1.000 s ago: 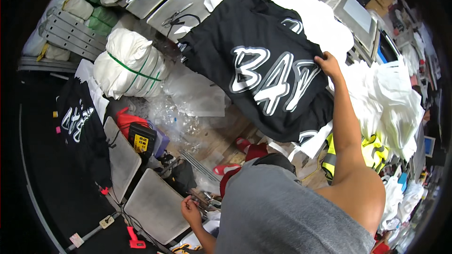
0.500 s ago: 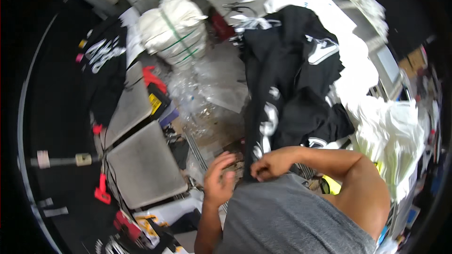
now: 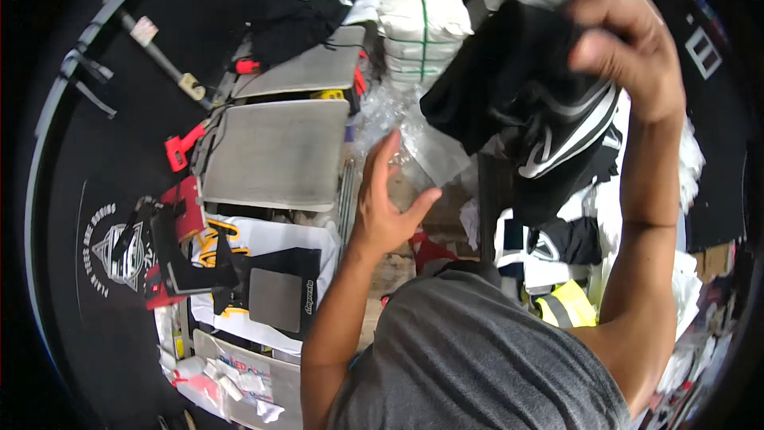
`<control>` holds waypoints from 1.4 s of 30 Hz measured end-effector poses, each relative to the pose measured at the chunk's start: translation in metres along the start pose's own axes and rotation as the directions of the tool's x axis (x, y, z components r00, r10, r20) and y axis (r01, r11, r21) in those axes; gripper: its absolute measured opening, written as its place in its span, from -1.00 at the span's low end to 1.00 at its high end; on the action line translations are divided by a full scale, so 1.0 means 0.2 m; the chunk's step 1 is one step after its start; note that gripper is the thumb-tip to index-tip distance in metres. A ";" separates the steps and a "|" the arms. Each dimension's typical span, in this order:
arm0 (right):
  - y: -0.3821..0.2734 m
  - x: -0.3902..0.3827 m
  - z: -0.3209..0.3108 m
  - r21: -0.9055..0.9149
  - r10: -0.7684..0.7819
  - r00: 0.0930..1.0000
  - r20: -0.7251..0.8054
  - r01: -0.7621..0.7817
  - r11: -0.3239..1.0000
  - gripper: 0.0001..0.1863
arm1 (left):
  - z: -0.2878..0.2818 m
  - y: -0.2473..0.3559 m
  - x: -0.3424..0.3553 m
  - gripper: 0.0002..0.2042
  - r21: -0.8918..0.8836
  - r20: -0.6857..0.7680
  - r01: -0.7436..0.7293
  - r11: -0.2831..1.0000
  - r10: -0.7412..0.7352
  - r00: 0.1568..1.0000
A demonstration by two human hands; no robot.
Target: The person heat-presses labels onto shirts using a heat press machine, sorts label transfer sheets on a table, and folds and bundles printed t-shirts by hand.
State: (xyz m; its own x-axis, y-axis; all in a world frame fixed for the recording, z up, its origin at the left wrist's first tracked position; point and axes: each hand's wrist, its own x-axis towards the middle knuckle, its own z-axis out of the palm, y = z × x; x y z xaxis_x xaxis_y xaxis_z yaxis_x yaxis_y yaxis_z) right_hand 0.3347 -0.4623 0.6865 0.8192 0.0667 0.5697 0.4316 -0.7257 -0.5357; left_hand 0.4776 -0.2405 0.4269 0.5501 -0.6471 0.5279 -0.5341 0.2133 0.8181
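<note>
A black garment [image 3: 509,72] with white print is bunched up at the upper right, part of it hanging in folds. My right hand [image 3: 629,56] is raised at its far right edge. The thumb and fingers there are curved but apart, somewhat blurred, with black cloth behind the gap; I see no pinch on the cloth. My left hand [image 3: 386,199] hovers left of the garment, palm turned inward, its thumb and fingers spread and nothing in them.
Grey flat platens [image 3: 274,155] line the left. A white bale tied with green strap [image 3: 422,28] stands at the back, clear plastic wrap [image 3: 390,123] before it. A red heat gun [image 3: 185,146] hangs at left; a yellow high-visibility garment [image 3: 567,305] lies at right.
My right hand has swung from near my waist up and away to the far right. The black garment, earlier spread out lengthwise, is now bunched up. The whole view has turned.
</note>
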 end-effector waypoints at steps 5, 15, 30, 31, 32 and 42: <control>-0.09 0.52 -0.18 -0.022 -0.248 0.969 0.014 0.248 0.968 -0.76 | -0.23 0.21 0.37 -0.29 0.175 -0.189 -0.251 0.952 0.283 0.940; 0.00 0.96 -0.10 0.038 -0.272 0.922 -0.276 0.293 0.955 -0.86 | -0.50 0.60 0.42 -0.62 -0.127 -0.250 -0.104 0.986 0.069 0.966; -0.22 1.29 0.03 0.148 -0.685 0.679 -0.264 0.731 0.667 -0.78 | -0.67 0.65 0.72 -0.57 0.830 -0.456 0.228 0.509 0.386 0.802; -0.21 1.31 0.01 0.075 -0.689 0.640 -0.339 0.749 0.659 -0.78 | -0.72 0.67 0.70 -0.66 0.779 -0.504 0.256 0.572 0.330 0.798; -0.20 1.36 -0.03 0.009 -0.686 0.629 -0.365 0.740 0.673 -0.78 | -0.77 0.70 0.66 -0.74 0.665 -0.608 0.402 0.630 0.143 0.781; 0.13 1.51 -0.22 0.039 -0.497 0.751 -0.434 0.567 0.823 -0.81 | -1.24 1.56 0.51 -0.73 0.852 -0.466 0.215 0.478 0.504 0.727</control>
State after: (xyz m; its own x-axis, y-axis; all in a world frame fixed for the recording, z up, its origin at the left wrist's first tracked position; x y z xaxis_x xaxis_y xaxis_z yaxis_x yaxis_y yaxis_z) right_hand 0.5775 -0.4912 0.8725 0.2365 0.1136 0.9650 0.8343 -0.5327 -0.1418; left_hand 0.5261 -0.0579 0.7925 0.4300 -0.0213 0.9026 -0.6841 -0.6601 0.3103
